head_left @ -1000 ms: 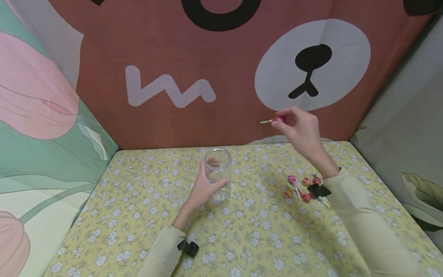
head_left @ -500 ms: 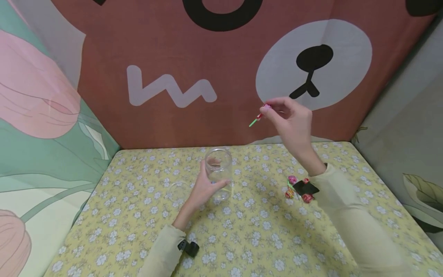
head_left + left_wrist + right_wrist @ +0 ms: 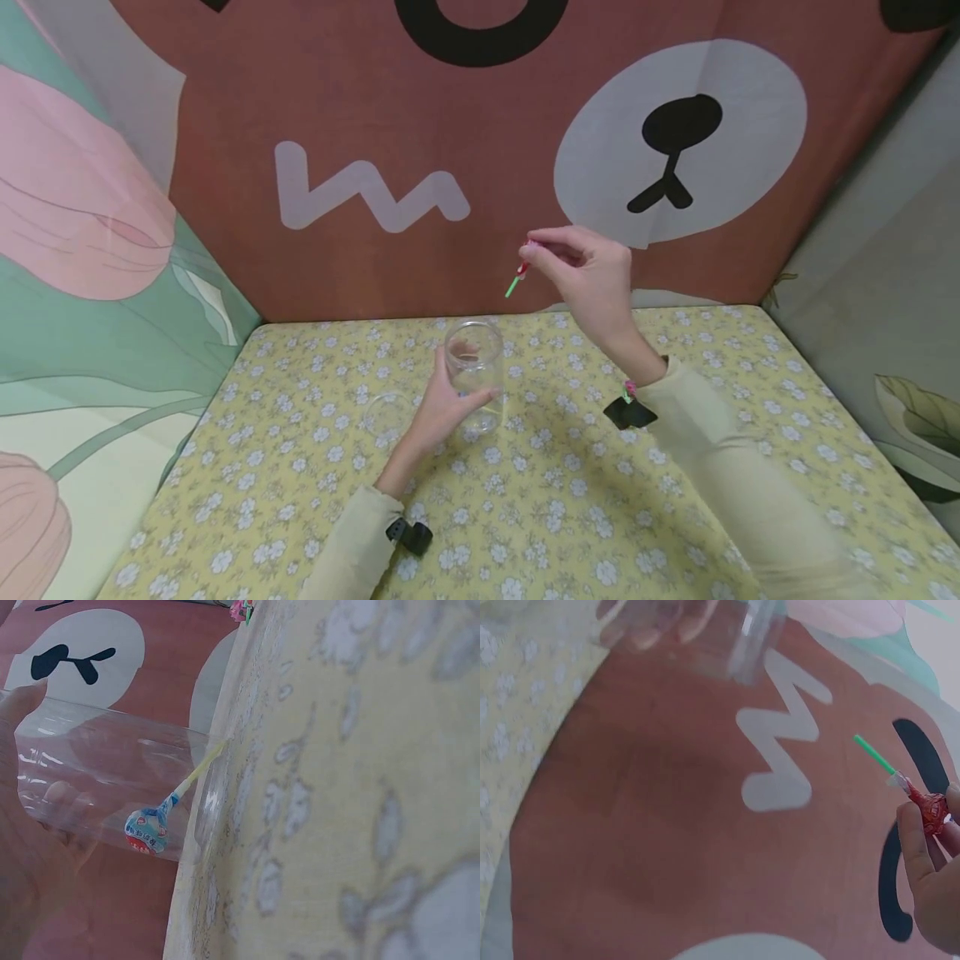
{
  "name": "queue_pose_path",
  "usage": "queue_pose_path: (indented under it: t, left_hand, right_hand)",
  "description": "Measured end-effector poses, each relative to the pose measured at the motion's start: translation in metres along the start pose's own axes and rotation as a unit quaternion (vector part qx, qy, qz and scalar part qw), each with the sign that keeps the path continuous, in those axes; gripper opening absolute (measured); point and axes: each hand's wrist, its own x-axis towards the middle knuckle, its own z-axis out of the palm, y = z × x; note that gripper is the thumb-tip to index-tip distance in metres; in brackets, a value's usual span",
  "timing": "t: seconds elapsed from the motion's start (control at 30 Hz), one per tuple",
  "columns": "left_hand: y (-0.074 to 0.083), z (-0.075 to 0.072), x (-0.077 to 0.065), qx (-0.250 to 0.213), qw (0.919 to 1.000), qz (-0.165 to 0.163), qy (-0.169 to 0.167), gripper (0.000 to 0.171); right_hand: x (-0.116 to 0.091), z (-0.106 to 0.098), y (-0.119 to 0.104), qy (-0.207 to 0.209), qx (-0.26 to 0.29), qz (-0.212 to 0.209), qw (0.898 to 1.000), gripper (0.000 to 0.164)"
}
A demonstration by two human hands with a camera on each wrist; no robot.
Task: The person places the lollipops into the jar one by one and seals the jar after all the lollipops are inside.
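Observation:
My left hand grips a clear plastic jar that stands upright on the table with its mouth uncovered. Inside, a lollipop in a blue wrapper leans on its yellow stick, plainest in the left wrist view. Up and to the right of the jar's mouth, my right hand pinches the head of a red-wrapped lollipop. Its green stick points down and left, apart from the jar. Past the right wrist, a pink lollipop shows on the table; the wrist camera and sleeve hide the others there.
A clear round lid lies flat on the flowered tablecloth, left of the jar. Behind the table hangs a brown cloth with a bear print. Printed cloths also stand at both sides.
My right hand has carried the red-wrapped lollipop leftward toward the jar, rising and then lowering, and its stick has tipped from level to downward. The left hand and jar stay in place.

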Motion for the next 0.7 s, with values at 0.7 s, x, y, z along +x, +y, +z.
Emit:
queue_pose_path:
  t: [0.7]
  left_hand:
    - [0.035, -0.004, -0.006, -0.003, 0.9995, -0.008, -0.032, 0.077]
  right_hand:
    - [-0.025, 0.048, 0.048, -0.094, 0.005, -0.009, 0.996, 0.017]
